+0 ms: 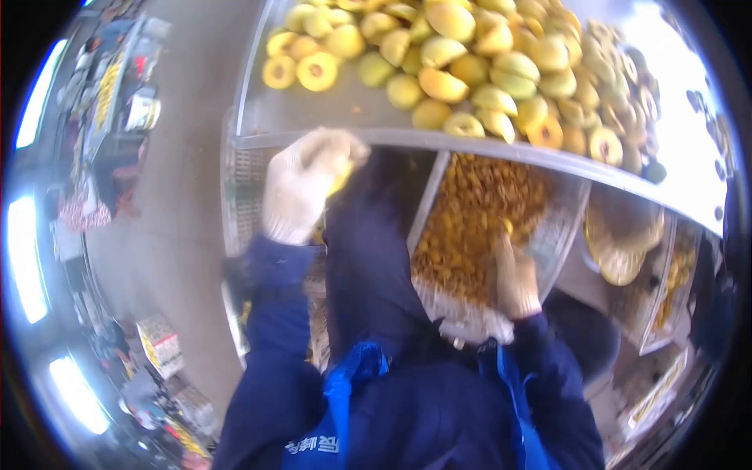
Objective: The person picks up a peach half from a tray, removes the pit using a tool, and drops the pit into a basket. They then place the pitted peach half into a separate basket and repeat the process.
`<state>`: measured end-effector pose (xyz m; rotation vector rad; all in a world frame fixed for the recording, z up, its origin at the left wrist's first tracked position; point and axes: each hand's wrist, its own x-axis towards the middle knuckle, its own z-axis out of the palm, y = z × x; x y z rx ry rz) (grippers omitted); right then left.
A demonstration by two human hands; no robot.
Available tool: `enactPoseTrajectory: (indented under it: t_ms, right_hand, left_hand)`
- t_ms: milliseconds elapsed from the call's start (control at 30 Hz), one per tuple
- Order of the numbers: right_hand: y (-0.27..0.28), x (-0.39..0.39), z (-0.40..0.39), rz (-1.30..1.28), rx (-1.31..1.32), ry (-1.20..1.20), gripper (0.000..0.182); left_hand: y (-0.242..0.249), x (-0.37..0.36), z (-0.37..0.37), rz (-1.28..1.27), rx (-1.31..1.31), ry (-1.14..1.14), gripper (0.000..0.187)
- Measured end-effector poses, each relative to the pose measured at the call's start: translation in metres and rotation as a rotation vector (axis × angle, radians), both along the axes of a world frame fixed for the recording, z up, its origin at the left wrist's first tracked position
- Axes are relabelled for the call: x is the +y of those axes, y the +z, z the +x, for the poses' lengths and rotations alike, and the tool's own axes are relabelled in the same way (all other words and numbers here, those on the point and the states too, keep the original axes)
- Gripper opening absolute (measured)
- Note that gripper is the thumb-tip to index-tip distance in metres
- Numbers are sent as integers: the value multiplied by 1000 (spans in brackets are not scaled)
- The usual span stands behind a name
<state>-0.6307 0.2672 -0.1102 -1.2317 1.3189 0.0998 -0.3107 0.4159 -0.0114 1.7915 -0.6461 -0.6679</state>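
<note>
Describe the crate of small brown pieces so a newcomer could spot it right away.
Start at the big table across the top, heaped with yellow fruit. Just below its near edge in the picture, find the crate with the gloved right hand over it. Its many small brown pieces set it apart from the larger yellow fruit above.

Fruit-processing workshop: cut fruit (470, 66) covers the tabletop (337, 117); a crate (565, 227) of pits (462, 223) sits below it; workstations (106, 98) stand left.
</note>
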Motion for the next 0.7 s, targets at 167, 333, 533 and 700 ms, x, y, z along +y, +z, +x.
enactPoseTrajectory:
  t_ms: [167, 333, 533, 700]
  right_hand:
    - [12, -2, 22, -539, -176, 290, 47]
    - [-13, 11, 26, -904, -349, 468, 29]
    - [-69, -12, -7, -622, 157, 717, 38]
    - [72, 20, 48, -256, -394, 190, 39]
  left_hand:
    - [4, -20, 102, 351, -535, 187, 36]
    - [-59, -76, 140, 389, -714, 101, 31]
    - [-12, -69, 86, -109, 207, 363, 20]
    - [28, -80, 8, -750, 885, 22, 20]
